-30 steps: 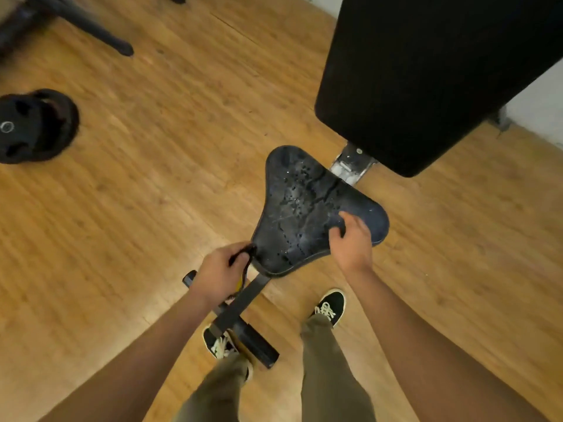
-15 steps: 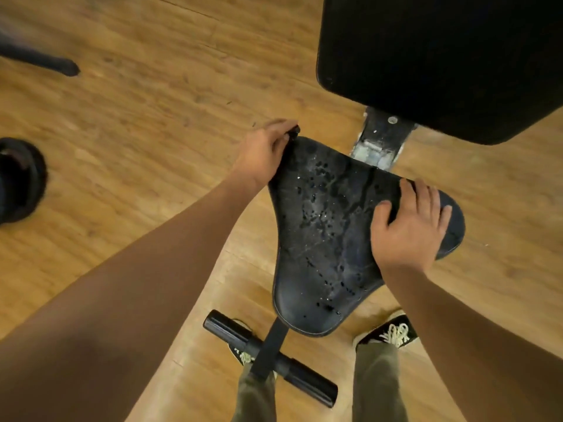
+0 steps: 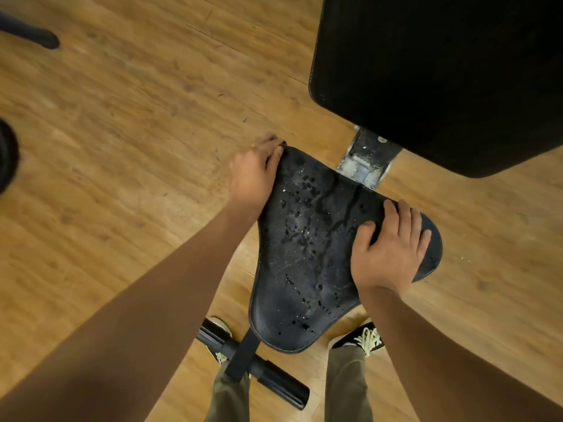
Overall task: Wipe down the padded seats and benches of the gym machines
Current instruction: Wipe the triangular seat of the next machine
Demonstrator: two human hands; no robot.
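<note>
Right hand (image 3: 393,251) flat, fingers spread, pressing on seat pad (image 3: 304,254). Left hand (image 3: 253,175) curled, gripping the pad's far corner.

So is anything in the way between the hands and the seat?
Nothing visible. The left hand grips the far left corner of the seat pad, and the right hand lies flat on its right side.
</note>
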